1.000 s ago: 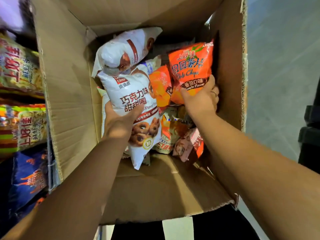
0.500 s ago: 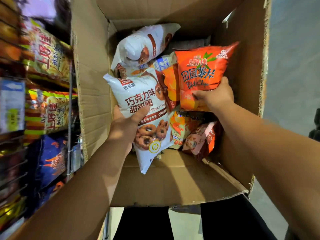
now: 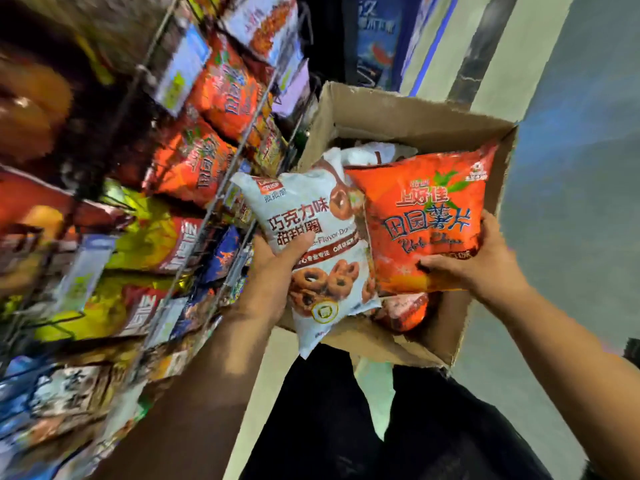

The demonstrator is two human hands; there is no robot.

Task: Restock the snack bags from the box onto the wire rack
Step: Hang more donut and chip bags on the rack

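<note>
My left hand [image 3: 277, 271] grips a white snack bag [image 3: 322, 244] printed with chocolate rings, held up above the left side of the cardboard box [image 3: 408, 123]. My right hand [image 3: 485, 261] holds an orange potato chip bag [image 3: 422, 220] by its lower edge, also lifted over the box. More bags lie inside the box, among them a white one [image 3: 367, 154] at the back and a reddish one [image 3: 405, 310] near the front. The wire rack [image 3: 194, 174] stands to the left, filled with snack bags.
Rack shelves carry orange, yellow and blue bags [image 3: 145, 237] with price tags clipped to the wires. The box sits on a grey floor [image 3: 571, 168] with a pale strip running along the rack. My dark trousers [image 3: 346, 427] show below the box.
Both hands have lifted their bags out of the box. The view has swung up and left, so the rack now fills the left side.
</note>
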